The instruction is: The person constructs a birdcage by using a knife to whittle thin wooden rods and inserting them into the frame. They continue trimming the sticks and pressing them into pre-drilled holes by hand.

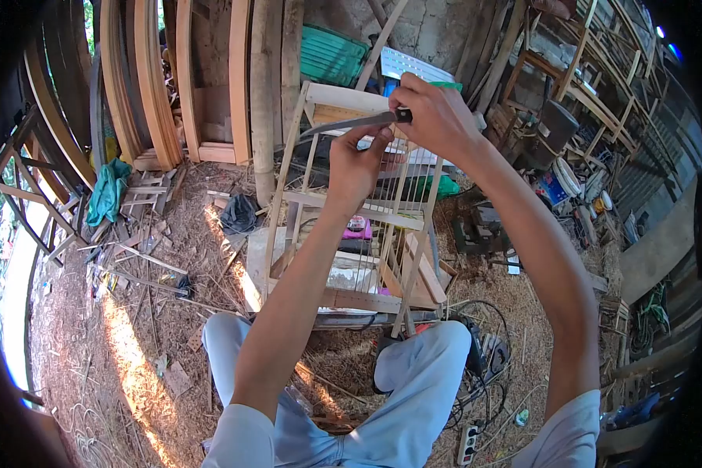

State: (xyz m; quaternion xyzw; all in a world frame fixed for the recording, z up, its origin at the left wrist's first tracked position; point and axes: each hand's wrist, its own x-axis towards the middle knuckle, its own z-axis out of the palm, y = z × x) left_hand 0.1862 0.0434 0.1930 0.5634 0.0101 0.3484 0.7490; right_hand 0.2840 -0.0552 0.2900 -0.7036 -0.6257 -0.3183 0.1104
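Note:
My right hand (437, 117) is closed on the black handle (403, 115) of a tool with a long, narrow grey blade (343, 124) pointing left. Just below the handle, my left hand (357, 168) pinches at the blade's near end, thumb and fingers pressed together; whether it holds anything else is too small to tell. Both hands are above the upper part of a wooden frame (351, 201) with thin upright rods, which stands before my knees.
Curved wooden pieces (152, 86) lean at the back left. A teal cloth (108, 191) and a black bag (240, 213) lie left. A power strip (467, 444) with cables lies at the lower right. Buckets (561, 181) and scrap wood stand right. Shavings cover the floor.

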